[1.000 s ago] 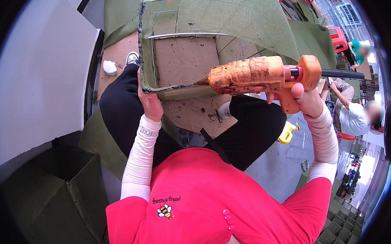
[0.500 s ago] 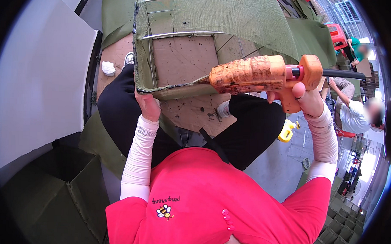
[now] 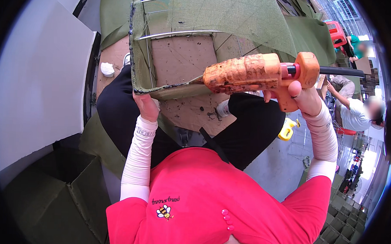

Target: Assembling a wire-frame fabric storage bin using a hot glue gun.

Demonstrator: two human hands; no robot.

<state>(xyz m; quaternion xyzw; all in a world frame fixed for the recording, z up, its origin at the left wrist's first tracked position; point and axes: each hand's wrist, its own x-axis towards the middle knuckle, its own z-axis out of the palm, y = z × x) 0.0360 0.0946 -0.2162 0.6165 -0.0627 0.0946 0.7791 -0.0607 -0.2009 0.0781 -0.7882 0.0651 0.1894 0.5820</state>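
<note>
A wire frame covered in green mesh fabric (image 3: 233, 13) stands open toward me between my legs. Along its left and near edges runs a black glue line (image 3: 131, 46). My left hand (image 3: 147, 107) closes on the frame's near left corner from below, its fingertips partly hidden behind the fabric. In my right hand (image 3: 306, 100) is a worn, stained orange glue gun (image 3: 244, 74), gripped by its handle. A black glue stick (image 3: 341, 71) juts from its rear. The gun points left, its nozzle at the near edge of the fabric; the very tip is hard to make out.
Cardboard (image 3: 185, 57) lies under the frame. At left rises a large pale panel (image 3: 42, 69), with a dark green box (image 3: 51, 190) below it. A yellow container (image 3: 287, 129) stands on the floor beyond my right knee. Two people (image 3: 355, 112) sit at far right.
The glue gun has shifted slightly left along the near edge. The frame and my left hand have also moved a little left.
</note>
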